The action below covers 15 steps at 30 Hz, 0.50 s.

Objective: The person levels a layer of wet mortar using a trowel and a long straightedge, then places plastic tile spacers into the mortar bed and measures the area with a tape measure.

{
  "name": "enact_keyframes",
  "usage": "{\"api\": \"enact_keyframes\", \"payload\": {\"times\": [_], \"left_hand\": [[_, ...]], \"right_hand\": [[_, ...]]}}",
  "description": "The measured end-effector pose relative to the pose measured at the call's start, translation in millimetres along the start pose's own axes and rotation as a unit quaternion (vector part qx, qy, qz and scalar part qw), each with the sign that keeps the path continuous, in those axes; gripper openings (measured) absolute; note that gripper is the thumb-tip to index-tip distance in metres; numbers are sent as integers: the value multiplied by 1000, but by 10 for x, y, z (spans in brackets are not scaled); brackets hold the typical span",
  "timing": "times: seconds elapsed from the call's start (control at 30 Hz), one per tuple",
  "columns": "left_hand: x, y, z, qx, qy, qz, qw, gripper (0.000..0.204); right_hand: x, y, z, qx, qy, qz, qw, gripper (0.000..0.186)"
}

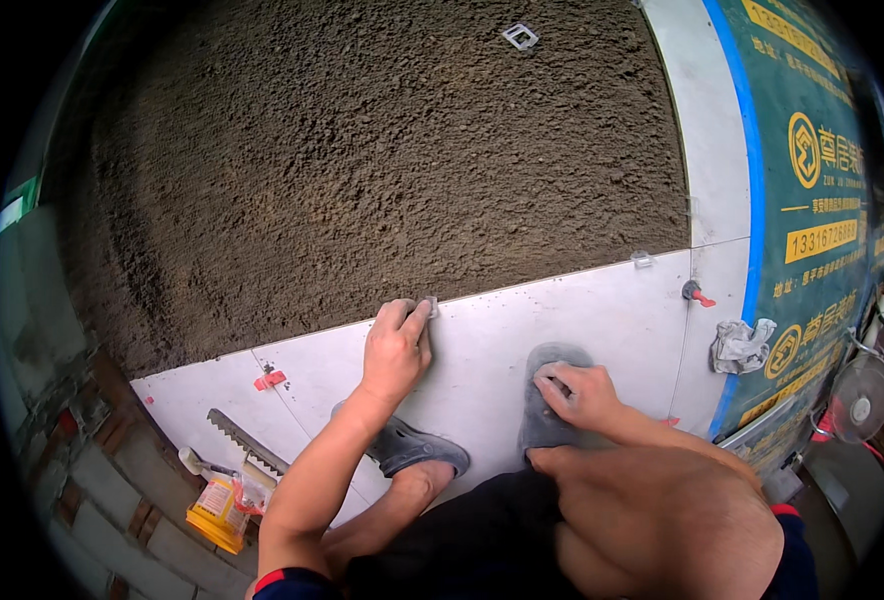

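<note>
My left hand (395,352) is closed in a pinch on a small clear plastic tile clip (433,307). The clip sits at the far edge of a pale floor tile (552,320), where it meets a bed of rough brown mortar (392,170). My right hand (577,396) hangs over my right grey clog (552,425), its fingers curled together; whether anything small is in them is hidden. Farther right along the same tile edge stands another clear clip (642,260). A loose clip (520,37) lies on the mortar at the far side.
Red levelling wedges (270,380) mark the tile joints. At left lie a notched trowel (247,443) and a yellow package (220,515). On the right are a crumpled pale cloth or bag (740,347), blue tape (752,150), green printed sheeting (797,280) and a fan (860,400).
</note>
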<state>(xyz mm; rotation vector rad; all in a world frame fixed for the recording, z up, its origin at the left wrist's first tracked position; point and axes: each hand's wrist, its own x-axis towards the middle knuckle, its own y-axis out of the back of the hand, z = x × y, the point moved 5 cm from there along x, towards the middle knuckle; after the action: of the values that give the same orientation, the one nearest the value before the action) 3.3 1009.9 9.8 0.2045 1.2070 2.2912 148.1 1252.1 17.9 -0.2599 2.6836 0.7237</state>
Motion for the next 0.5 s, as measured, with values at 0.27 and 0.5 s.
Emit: {"api": "enact_keyframes", "payload": {"times": [0.27, 0.5], "left_hand": [[163, 67, 10, -5, -16, -77, 997, 45], [273, 10, 25, -7, 17, -106, 994, 42]], "right_hand": [[17, 33, -29, -14, 20, 25, 999, 5], [47, 25, -15, -4, 31, 48, 998, 5]]}}
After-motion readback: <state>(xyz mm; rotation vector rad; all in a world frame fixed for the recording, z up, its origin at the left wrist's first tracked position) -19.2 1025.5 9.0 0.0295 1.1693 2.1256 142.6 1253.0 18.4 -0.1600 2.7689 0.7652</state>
